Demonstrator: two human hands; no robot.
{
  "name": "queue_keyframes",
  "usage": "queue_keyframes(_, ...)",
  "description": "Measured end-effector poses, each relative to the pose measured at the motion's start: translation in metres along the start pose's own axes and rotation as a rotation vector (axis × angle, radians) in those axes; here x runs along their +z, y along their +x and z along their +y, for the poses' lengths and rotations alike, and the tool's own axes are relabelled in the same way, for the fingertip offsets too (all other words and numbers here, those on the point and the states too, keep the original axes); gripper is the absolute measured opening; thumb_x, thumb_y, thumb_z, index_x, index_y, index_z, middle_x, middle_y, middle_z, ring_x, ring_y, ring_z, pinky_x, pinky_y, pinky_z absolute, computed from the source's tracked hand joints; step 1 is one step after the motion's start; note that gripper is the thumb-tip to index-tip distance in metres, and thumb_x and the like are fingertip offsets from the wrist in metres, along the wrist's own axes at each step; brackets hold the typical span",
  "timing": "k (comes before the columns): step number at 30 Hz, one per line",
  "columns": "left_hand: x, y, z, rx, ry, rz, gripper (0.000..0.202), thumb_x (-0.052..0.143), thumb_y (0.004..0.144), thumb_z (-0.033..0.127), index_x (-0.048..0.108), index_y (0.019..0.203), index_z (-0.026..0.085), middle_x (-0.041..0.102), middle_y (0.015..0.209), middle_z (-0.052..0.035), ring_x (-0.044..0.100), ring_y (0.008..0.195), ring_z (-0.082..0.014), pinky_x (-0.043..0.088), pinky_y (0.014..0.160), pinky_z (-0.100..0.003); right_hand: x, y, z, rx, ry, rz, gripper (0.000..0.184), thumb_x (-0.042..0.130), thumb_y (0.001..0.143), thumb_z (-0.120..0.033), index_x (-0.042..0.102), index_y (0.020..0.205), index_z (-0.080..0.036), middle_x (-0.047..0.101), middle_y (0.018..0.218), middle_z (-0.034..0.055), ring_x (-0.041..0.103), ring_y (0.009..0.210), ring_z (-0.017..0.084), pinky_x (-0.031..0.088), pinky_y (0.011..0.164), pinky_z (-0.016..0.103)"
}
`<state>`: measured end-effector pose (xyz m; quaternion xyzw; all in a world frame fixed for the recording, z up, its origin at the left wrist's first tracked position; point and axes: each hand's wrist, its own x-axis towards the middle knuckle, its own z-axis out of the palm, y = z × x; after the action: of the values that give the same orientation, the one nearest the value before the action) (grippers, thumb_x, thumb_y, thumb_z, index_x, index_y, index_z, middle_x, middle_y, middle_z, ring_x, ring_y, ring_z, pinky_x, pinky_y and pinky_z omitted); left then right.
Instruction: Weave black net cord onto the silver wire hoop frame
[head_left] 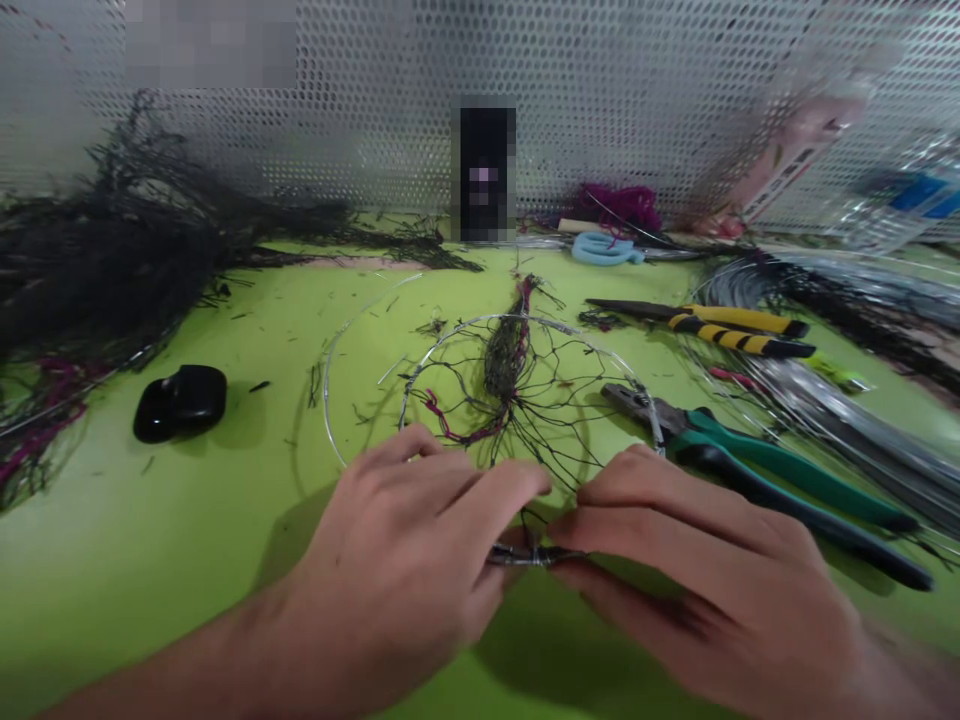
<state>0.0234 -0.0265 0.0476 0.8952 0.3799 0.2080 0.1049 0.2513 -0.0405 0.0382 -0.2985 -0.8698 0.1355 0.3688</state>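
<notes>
A wire hoop (pixel 480 322) with dark netting lies in front of me, its near edge lifted between my hands. Dark strands run from its rim to a bunched bundle of netting (pixel 506 365) in the middle, which has some magenta cord on it. My left hand (pixel 420 530) is closed on the hoop's near edge, left of a spot where thin wire is wrapped round it. Just right of that wrap, my right hand (pixel 690 570) pinches the same edge between thumb and fingers. My palms and some fingertips are hidden.
Green-handled pliers (pixel 750 450) lie beside my right hand, with yellow-and-black pliers (pixel 697 322) beyond. Coiled wire (pixel 840 420) spreads at right. Light blue scissors (pixel 604 248) and magenta cord (pixel 622 208) are at back. Dark netting (pixel 97 250) and a black case (pixel 184 400) lie left.
</notes>
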Motion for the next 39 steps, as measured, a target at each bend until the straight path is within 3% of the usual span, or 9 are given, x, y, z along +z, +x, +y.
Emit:
queue_keyframes(3, -0.001, -0.003, 0.0, 0.141, 0.14, 0.085, 0.028, 0.047, 0.095, 0.012, 0.064, 0.11, 0.03, 0.06, 0.062, 0.0076, 0.052, 0.056, -0.0139, 0.038, 0.066, -0.035, -0.003, 0.001, -0.002, 0.013, 0.013, -0.006, 0.02, 0.064, 0.093, -0.004, 0.067, 0.109, -0.015, 0.069, 0.093, 0.0038, 0.065, 0.083, 0.012, 0.056, 0.073, 0.024)
queue_keyframes(7, -0.006, -0.006, -0.001, 0.24, 0.174, 0.184, 0.028, 0.044, 0.1, 0.019, 0.064, 0.114, 0.034, 0.061, 0.067, 0.0056, 0.052, 0.057, -0.0143, 0.04, 0.072, -0.037, -0.005, 0.005, -0.007, 0.035, 0.034, 0.002, 0.016, 0.065, 0.091, -0.005, 0.069, 0.102, -0.014, 0.065, 0.089, 0.0018, 0.06, 0.077, 0.01, 0.053, 0.068, 0.022)
queue_keyframes(14, -0.01, -0.015, 0.003, 0.248, 0.114, 0.203, 0.021, 0.054, 0.094, 0.019, 0.061, 0.112, 0.028, 0.057, 0.063, 0.0064, 0.052, 0.053, -0.0141, 0.043, 0.075, -0.038, -0.003, 0.003, -0.012, 0.07, 0.07, 0.008, 0.011, 0.066, 0.093, -0.007, 0.071, 0.097, -0.017, 0.066, 0.085, 0.0006, 0.058, 0.071, 0.011, 0.05, 0.063, 0.025)
queue_keyframes(18, -0.008, -0.018, 0.006, 0.155, 0.106, 0.253, 0.02, 0.058, 0.094, 0.021, 0.063, 0.113, 0.028, 0.069, 0.075, 0.0048, 0.062, 0.064, -0.015, 0.045, 0.084, -0.04, -0.002, 0.001, -0.012, 0.082, 0.12, 0.024, 0.014, 0.063, 0.095, -0.005, 0.07, 0.094, -0.017, 0.065, 0.081, -0.0001, 0.056, 0.068, 0.011, 0.049, 0.062, 0.026)
queue_keyframes(22, -0.008, -0.008, -0.004, 0.422, 0.127, 0.294, 0.011, 0.063, 0.094, 0.016, 0.068, 0.104, 0.018, 0.067, 0.068, 0.0061, 0.058, 0.057, -0.011, 0.044, 0.079, -0.036, -0.002, 0.001, -0.011, 0.083, 0.14, 0.036, 0.016, 0.064, 0.093, -0.002, 0.071, 0.096, -0.016, 0.067, 0.08, -0.001, 0.056, 0.07, 0.01, 0.047, 0.064, 0.026)
queue_keyframes(24, -0.009, -0.003, -0.007, 0.445, 0.143, 0.266, 0.008, 0.066, 0.091, 0.013, 0.069, 0.098, 0.016, 0.067, 0.068, 0.0059, 0.056, 0.055, -0.0099, 0.043, 0.079, -0.035, -0.002, 0.002, -0.011, 0.11, 0.168, 0.042, 0.017, 0.065, 0.092, -0.002, 0.071, 0.097, -0.016, 0.067, 0.081, -0.0013, 0.057, 0.072, 0.009, 0.047, 0.065, 0.024)
queue_keyframes(29, -0.011, 0.002, -0.002, 0.316, 0.042, 0.202, 0.015, 0.059, 0.094, 0.014, 0.069, 0.086, 0.022, 0.059, 0.06, 0.009, 0.048, 0.051, -0.0096, 0.039, 0.084, -0.034, -0.002, 0.003, -0.011, 0.161, 0.214, 0.005, 0.015, 0.064, 0.094, -0.004, 0.071, 0.095, -0.017, 0.068, 0.082, -0.0008, 0.059, 0.074, 0.01, 0.048, 0.066, 0.024)
queue_keyframes(32, -0.012, 0.001, 0.001, 0.186, -0.101, 0.093, 0.021, 0.058, 0.095, 0.016, 0.068, 0.079, 0.025, 0.052, 0.058, 0.0115, 0.045, 0.05, -0.0093, 0.036, 0.086, -0.034, -0.003, 0.002, -0.01, 0.15, 0.209, -0.02, 0.015, 0.062, 0.095, -0.005, 0.07, 0.095, -0.017, 0.068, 0.083, -0.0004, 0.059, 0.075, 0.011, 0.047, 0.067, 0.026)
queue_keyframes(39, -0.017, 0.0, 0.001, -0.077, -0.354, -0.137, 0.018, 0.071, 0.089, 0.02, 0.068, 0.073, 0.029, 0.061, 0.062, 0.0158, 0.056, 0.06, -0.0082, 0.032, 0.089, -0.033, -0.002, 0.004, -0.009, 0.088, 0.167, -0.037, 0.011, 0.062, 0.098, -0.008, 0.07, 0.097, -0.016, 0.069, 0.081, -0.0011, 0.059, 0.074, 0.011, 0.044, 0.067, 0.028)
